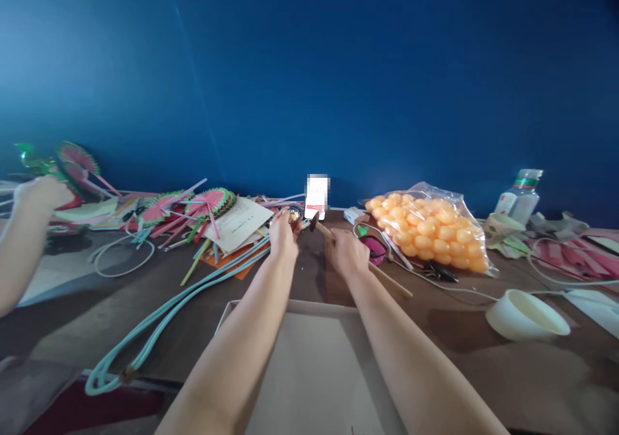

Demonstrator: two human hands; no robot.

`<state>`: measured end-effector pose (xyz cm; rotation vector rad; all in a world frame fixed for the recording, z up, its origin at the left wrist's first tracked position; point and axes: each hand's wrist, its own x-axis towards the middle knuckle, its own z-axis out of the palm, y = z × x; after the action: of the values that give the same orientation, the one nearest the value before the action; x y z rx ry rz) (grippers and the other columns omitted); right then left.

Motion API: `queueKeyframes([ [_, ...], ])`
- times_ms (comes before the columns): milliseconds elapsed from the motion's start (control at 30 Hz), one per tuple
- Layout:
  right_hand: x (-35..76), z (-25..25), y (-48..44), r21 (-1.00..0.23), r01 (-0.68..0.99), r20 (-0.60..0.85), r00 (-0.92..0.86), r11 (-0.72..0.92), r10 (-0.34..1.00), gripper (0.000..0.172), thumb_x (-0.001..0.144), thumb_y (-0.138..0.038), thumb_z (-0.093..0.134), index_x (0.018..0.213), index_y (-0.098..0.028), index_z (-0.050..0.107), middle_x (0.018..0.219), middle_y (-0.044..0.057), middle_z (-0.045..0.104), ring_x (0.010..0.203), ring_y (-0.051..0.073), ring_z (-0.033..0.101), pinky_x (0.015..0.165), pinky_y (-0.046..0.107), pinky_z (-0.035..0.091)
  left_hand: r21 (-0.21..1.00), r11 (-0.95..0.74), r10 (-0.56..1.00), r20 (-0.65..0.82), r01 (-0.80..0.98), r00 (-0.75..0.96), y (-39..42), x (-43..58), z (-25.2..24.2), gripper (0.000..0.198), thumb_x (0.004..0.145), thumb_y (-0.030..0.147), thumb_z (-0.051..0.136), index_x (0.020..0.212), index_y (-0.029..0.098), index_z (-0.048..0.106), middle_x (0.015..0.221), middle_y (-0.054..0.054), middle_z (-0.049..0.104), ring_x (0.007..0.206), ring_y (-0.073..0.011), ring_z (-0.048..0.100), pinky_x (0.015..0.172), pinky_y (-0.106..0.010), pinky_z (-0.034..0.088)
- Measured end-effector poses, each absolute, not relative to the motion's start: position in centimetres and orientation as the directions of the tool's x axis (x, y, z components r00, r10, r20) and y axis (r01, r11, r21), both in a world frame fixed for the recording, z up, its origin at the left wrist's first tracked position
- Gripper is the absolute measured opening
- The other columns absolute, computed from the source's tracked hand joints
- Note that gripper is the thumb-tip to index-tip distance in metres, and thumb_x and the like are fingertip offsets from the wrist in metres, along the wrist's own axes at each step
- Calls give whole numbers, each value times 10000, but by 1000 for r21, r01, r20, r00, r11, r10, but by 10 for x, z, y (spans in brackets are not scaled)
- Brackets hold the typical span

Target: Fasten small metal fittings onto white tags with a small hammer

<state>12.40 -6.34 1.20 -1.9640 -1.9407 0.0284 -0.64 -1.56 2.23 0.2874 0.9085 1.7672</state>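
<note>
My left hand (284, 236) is closed around a small, shiny round metallic object (294, 214), whose kind I cannot make out. In my right hand (345, 252) is a hammer with a small dark head (314, 222). Its long wooden handle (391, 280) slants out behind the hand to the right. The head is between the two hands, in front of an upright phone (316, 198) with a lit white screen. Below my forearms sits a shallow pale box (314, 364). A purple round item (374, 249) is just right of my right hand.
Pale blue tubing (178, 306) loops across the left, near paper fans (210, 203) and sheets. On the right are a bag of orange balls (430, 232), a bottle (525, 196), a cable and a tape roll (527, 316). Another person's hand (46, 193) is far left.
</note>
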Motion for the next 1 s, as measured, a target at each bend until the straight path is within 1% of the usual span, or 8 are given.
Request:
queueKeyframes([
  [133, 120, 5, -60, -223, 975, 144, 42, -9, 989, 230, 853, -291, 416, 964, -214, 602, 994, 89, 648, 886, 243, 641, 709, 329, 466, 718, -149, 873, -227, -680, -431, -17, -5, 22, 113, 782, 187, 549, 889, 160, 573, 734, -7, 552, 561, -70, 544, 550, -199, 498],
  [367, 116, -4, -57, -210, 978, 30, -12, 18, 999, 251, 844, -243, 408, 1000, -183, 595, 1046, 138, 641, 940, 253, 643, 741, 344, 479, 736, -148, 868, -223, -660, -444, -14, -4, 15, 105, 782, 195, 554, 879, 172, 589, 770, -16, 566, 612, -75, 557, 598, -219, 521],
  [467, 115, -8, -58, -211, 977, 32, -12, 19, 999, 263, 851, -204, 374, 991, -172, 594, 1009, 149, 644, 918, 253, 653, 727, 346, 484, 739, -145, 865, -228, -658, -447, -15, -2, 14, 100, 779, 176, 553, 871, 177, 593, 800, -19, 577, 634, -80, 566, 599, -219, 523],
  [600, 115, -12, -59, -231, 973, 47, -17, 27, 999, 260, 860, -195, 357, 980, -168, 586, 979, 144, 645, 898, 260, 658, 701, 353, 494, 718, -99, 876, -265, -689, -403, -19, 2, 12, 87, 779, 172, 562, 857, 163, 599, 758, -17, 569, 632, -81, 569, 606, -218, 526],
  [733, 115, -14, -58, -243, 970, -4, 10, -11, 1000, 267, 852, -162, 350, 989, -164, 578, 979, 146, 642, 882, 257, 662, 680, 346, 499, 719, -57, 885, -284, -693, -368, -22, 6, 12, 110, 800, 174, 541, 884, 164, 611, 745, -21, 578, 637, -79, 570, 635, -223, 533],
  [833, 113, -16, -56, -252, 967, -51, 20, -33, 999, 292, 841, -134, 340, 1024, -168, 565, 1008, 150, 634, 881, 251, 664, 678, 347, 499, 687, -20, 898, -307, -726, -315, -26, 7, 14, 115, 792, 181, 559, 890, 159, 615, 769, -25, 590, 657, -86, 582, 667, -241, 538],
  [900, 111, -17, -55, -264, 964, -65, 10, -27, 998, 290, 854, -163, 339, 1045, -173, 558, 1040, 152, 625, 883, 249, 664, 684, 346, 499, 684, -33, 909, -282, -728, -306, -30, 7, 17, 124, 793, 186, 561, 899, 162, 621, 784, -29, 598, 671, -90, 587, 679, -247, 538],
  [1000, 111, -20, -55, -257, 966, -48, -8, -4, 999, 276, 877, -232, 352, 1051, -165, 556, 1068, 159, 613, 880, 242, 662, 689, 331, 497, 712, -80, 916, -224, -698, -333, -33, 10, 19, 135, 782, 189, 582, 910, 174, 621, 762, -24, 596, 655, -90, 583, 662, -241, 533],
])
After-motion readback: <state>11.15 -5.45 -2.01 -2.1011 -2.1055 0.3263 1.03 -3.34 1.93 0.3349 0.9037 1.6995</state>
